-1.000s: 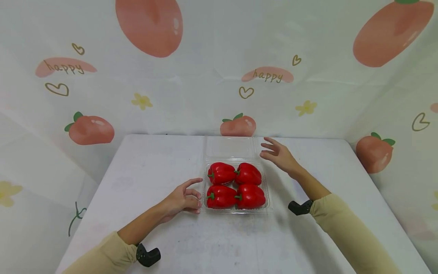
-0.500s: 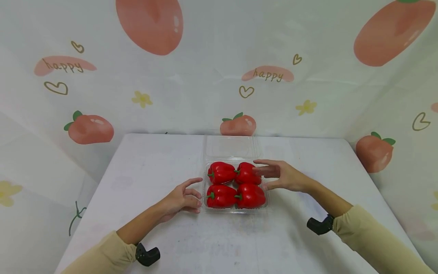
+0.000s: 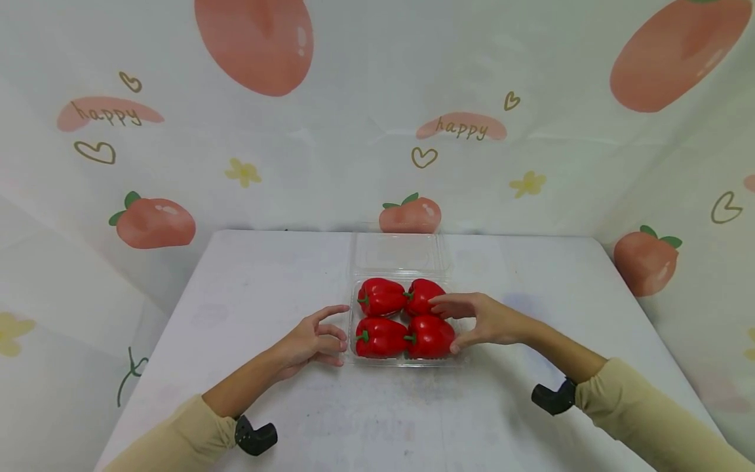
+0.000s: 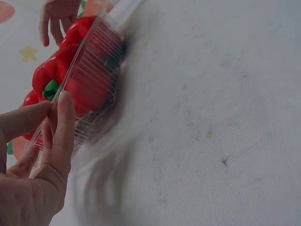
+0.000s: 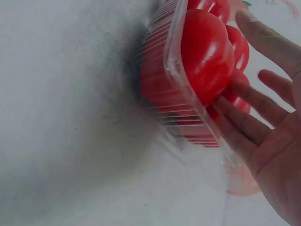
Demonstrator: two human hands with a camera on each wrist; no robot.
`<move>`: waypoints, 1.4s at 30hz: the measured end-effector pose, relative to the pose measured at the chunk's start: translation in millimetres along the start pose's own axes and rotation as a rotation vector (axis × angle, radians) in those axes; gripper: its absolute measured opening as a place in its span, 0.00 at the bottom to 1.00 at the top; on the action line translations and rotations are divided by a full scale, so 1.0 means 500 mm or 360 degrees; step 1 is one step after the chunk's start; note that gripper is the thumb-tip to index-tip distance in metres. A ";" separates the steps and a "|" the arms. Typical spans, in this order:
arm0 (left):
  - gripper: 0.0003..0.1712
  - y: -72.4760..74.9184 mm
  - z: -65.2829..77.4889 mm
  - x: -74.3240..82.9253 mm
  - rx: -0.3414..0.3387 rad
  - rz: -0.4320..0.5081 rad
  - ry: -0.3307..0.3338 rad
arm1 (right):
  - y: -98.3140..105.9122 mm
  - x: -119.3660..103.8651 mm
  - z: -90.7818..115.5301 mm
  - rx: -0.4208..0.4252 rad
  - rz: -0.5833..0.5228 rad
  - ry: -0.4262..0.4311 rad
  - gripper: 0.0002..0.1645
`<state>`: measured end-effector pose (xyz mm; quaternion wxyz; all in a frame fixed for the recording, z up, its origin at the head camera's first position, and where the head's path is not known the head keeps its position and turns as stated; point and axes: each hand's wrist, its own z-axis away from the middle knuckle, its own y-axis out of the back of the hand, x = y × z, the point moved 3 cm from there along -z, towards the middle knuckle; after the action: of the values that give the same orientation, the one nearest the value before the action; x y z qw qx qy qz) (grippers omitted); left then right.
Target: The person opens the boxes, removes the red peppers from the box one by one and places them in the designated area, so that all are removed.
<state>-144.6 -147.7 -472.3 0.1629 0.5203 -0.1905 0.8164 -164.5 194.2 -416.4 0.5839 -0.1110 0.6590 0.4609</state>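
A clear plastic clamshell box (image 3: 413, 362), its lid (image 3: 401, 252) folded back, holds several red bell peppers (image 3: 382, 296) with green stems. My right hand (image 3: 483, 321) is over the box's right side. Its fingers reach into the gap behind the front right pepper (image 3: 430, 337), while the thumb is at that pepper's near right side. In the right wrist view, the thumb stands apart from the pepper and the fingers are spread. At the box's left rim, my left hand (image 3: 312, 344) has loosely bent fingers; in the left wrist view its fingertips (image 4: 65, 101) lie against or close to the clear rim.
The box stands on a white table (image 3: 265, 275) near its back edge. Behind the table hangs a white cloth (image 3: 330, 144) printed with peaches, hearts and flowers. Both sleeves carry a black wrist device (image 3: 255, 438).
From beside the lid, my right hand has come toward me and down over the right-hand peppers, its fingers settling behind the front one. The left hand, box and peppers have stayed put.
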 end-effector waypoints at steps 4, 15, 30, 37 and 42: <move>0.44 0.000 0.000 0.000 0.0014 0.0002 0.0007 | -0.006 -0.003 -0.007 -0.0011 0.0082 0.0022 0.45; 0.43 0.001 0.001 -0.002 0.0026 0.0016 0.0009 | -0.031 -0.007 -0.027 0.0057 0.0346 -0.0070 0.48; 0.43 -0.002 0.001 -0.006 0.0000 0.0028 0.0006 | -0.039 -0.005 -0.031 0.0113 0.0504 -0.0098 0.42; 0.43 -0.004 0.000 -0.004 -0.0009 0.0032 0.0000 | -0.035 -0.010 -0.029 0.0130 0.0460 -0.0112 0.42; 0.43 -0.004 0.003 -0.003 -0.0007 0.0038 0.0002 | -0.034 -0.008 -0.030 0.0130 0.0427 -0.0101 0.42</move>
<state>-141.9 -146.5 -473.1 0.1546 0.5170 -0.1983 0.8182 -161.6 172.2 -422.5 0.5417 0.0166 0.6673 0.5109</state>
